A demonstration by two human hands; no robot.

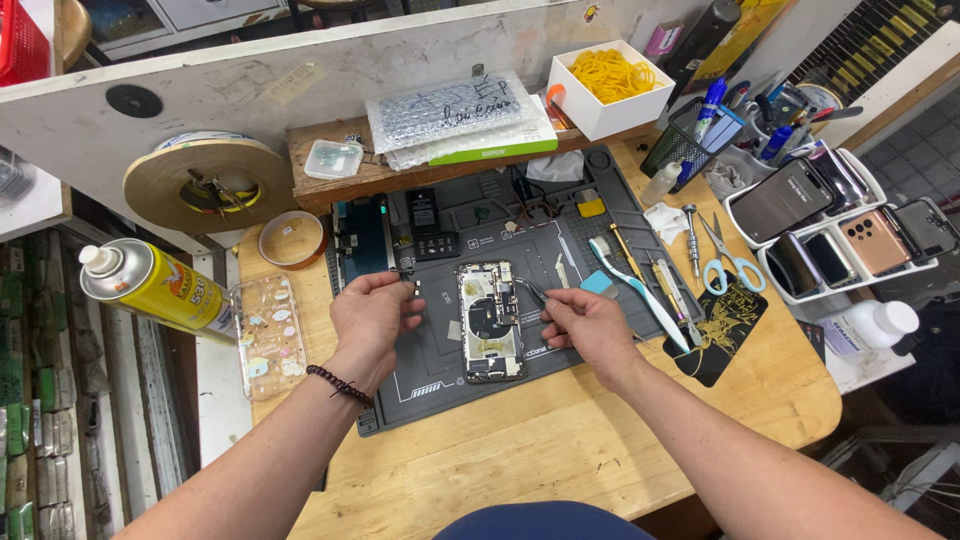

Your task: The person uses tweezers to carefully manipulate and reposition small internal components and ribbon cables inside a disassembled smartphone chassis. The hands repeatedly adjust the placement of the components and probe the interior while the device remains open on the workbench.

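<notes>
On the far left edge of the bench lies a yellow spray can (150, 287) on its side, with a large tape roll (210, 183) behind it and a clear decorated phone case (267, 335) just beside the grey repair mat (440, 375). Left hand (368, 318) hovers over the mat's left part, thumb and forefinger pinched on a small dark part (407, 272), too small to identify; remaining fingers curled loosely. Just right of that hand, between both hands, lies the opened phone (490, 320), back cover off, internals exposed, flat on the mat, long axis running away from the person, roughly upright in the view. Right hand (585, 325) sits just right of the phone, fingers pressed together around slim tweezers (533, 293) whose tips point left toward the phone's upper right edge; whether the tips touch the phone cannot be told. Both hands lie close to the phone, the right one nearer through the tool. Further right on the mat: a white toothbrush (635, 290), a screwdriver (691, 238), then blue-handled scissors (727, 260) on the wood. A white rack of phones (840, 225) stands at the far right; a box of yellow rubber bands (610, 85) sits behind.
</notes>
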